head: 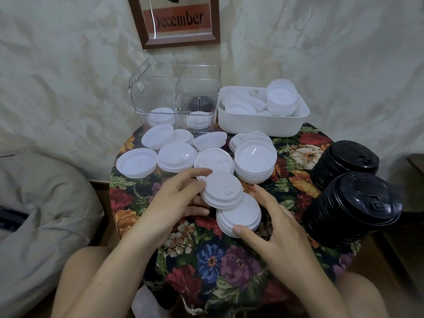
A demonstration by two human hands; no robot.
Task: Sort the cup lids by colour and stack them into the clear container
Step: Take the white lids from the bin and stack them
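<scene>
Head view, and the first asks: "What has each grip got?"

The second: "The left hand (181,196) holds the upper stack of white lids (222,191) by its left edge, forefinger over the top and thumb beneath, with the stack tilted. The right hand (273,223) has the lower stack of white lids (241,216), with the thumb on the near rim and the fingers curved loosely round the right side."

"Do the two stacks meet?"

"Yes, the upper one overlaps the far edge of the lower. Both are at the middle of the tabletop (206,260), which is covered by a flowered cloth."

"And further out?"

"Just beyond the hands lie the loose white lids (176,157), some single, some in short piles, some rim-up. To the right of the hands stand two tall columns of black ones: the near black stack (353,207) and, just behind it, the far black stack (344,161)."

"Where is the container?"

"The clear container (158,88) is at the far edge of the tabletop, past the loose lids. It is split into compartments. White lids lie in the front left (160,115) and front right (198,119), and the black lids in the container (198,103) sit in the rear right. Just beside it on the right is a white tub (259,125) with more white lids in it — one pile rises above its rim."

"Anything else?"

"A framed print (176,19) reading 'December' is on the wall behind the container, and a grey cushion (34,203) lies to the left of the tabletop."
</scene>
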